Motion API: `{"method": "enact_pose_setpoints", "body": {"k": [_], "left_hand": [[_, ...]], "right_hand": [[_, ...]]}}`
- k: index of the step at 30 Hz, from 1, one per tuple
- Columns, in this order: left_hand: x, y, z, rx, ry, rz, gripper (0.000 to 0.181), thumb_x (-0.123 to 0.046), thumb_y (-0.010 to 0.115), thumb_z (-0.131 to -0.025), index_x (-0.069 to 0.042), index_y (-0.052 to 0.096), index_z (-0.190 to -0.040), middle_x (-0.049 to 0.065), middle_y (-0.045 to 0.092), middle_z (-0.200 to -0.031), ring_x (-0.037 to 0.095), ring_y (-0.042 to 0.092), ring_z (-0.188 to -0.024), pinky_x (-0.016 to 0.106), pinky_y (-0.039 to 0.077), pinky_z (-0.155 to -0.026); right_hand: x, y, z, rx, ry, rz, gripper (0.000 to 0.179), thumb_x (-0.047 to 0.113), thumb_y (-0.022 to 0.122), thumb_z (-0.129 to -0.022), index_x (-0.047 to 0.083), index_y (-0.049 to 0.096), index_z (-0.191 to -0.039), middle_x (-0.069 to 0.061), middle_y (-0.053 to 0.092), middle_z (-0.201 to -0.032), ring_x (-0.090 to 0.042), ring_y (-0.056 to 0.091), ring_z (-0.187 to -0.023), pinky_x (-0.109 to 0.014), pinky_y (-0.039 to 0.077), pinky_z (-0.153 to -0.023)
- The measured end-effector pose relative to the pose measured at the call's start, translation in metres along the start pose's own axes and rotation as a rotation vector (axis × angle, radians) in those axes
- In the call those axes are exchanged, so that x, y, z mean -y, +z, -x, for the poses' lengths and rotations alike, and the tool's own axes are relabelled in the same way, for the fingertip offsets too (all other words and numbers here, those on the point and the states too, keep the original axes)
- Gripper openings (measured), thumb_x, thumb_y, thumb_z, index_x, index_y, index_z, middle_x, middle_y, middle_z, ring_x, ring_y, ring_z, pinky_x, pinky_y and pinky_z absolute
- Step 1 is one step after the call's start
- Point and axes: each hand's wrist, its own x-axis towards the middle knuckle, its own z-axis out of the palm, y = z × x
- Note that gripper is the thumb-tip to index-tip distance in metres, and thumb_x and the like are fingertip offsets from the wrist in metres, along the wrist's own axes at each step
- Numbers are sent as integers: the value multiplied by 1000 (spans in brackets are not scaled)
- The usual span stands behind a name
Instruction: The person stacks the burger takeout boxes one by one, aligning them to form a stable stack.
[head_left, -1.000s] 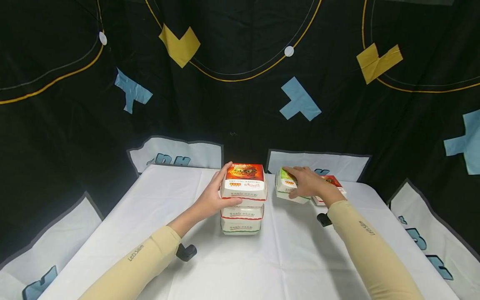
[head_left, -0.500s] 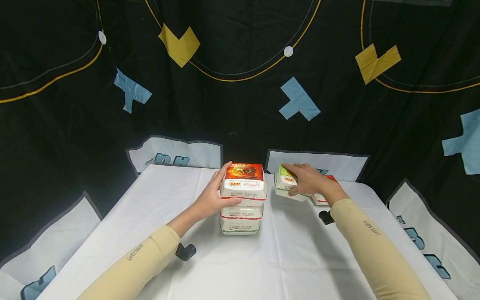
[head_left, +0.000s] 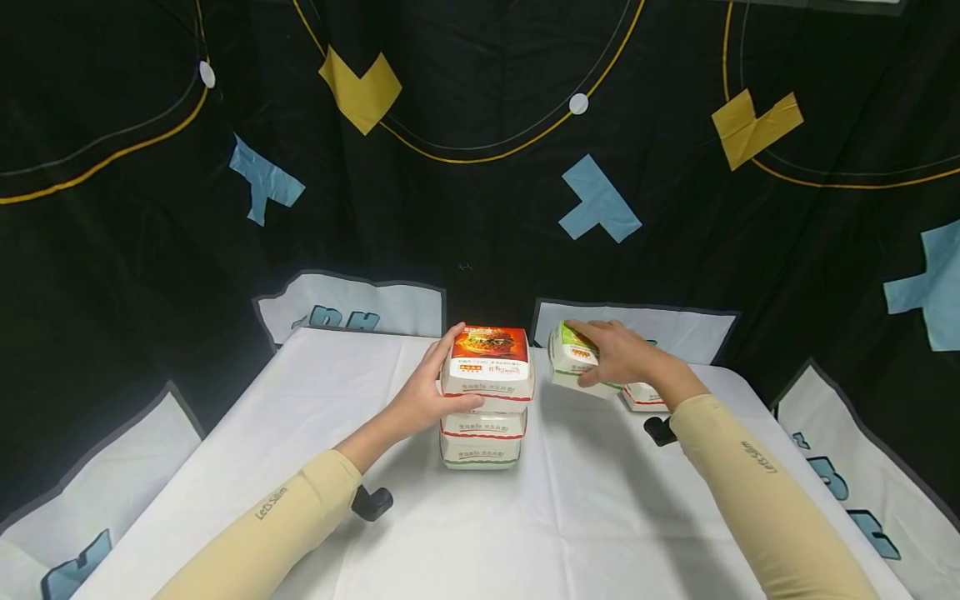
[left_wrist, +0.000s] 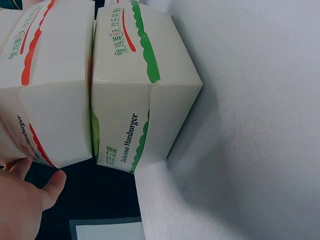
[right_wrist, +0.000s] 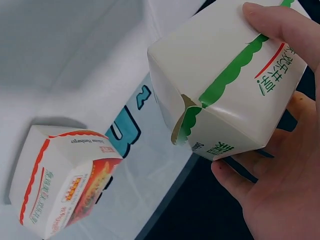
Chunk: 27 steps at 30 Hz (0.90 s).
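Observation:
In the head view, a stack of three paper hamburger boxes stands mid-table. The top box (head_left: pixel 487 379) has a red burger-picture lid; below are a red-trimmed box (head_left: pixel 483 427) and a green-trimmed box (head_left: pixel 482 455). My left hand (head_left: pixel 420 396) grips the top box from its left side, thumb across the front. To the right, my right hand (head_left: pixel 630 360) holds another box (right_wrist: pixel 220 90), green-lidded and green-trimmed, from above. Its thumb lies on one side and its fingers on the other. In the right wrist view this box hangs tilted, a corner flap slightly loose.
A red-lidded hamburger box (right_wrist: pixel 60 175) sits on the white tablecloth (head_left: pixel 450 542) at the right, partly hidden behind my right hand in the head view. A black curtain (head_left: pixel 465 208) with coloured tape hangs behind the table's back edge.
The green-lidded box has risen slightly and tilted a little in my right hand. My right forearm has shifted right, covering more of the red-lidded box. The left hand and stack stay put.

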Motion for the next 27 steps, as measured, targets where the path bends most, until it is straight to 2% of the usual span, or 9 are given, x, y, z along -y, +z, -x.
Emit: {"method": "enact_pose_setpoints", "body": {"k": [15, 27], "left_hand": [[-1, 0, 0, 2, -3, 3, 103, -34, 83, -81, -52, 14, -156, 0, 30, -156, 23, 37, -138, 52, 50, -102], [0, 1, -1, 0, -7, -8, 103, -35, 83, -81, -53, 13, -155, 0, 30, -157, 23, 36, -138, 54, 49, -103]], "right_hand": [[7, -18, 5, -18, -37, 13, 95, 39, 78, -80, 26, 28, -160, -13, 41, -156, -34, 42, -129, -56, 46, -99], [16, -32, 11, -38, -49, -11, 95, 40, 78, -80, 30, 27, -160, -8, 40, -157, -30, 39, -127, -47, 49, -93]]}}
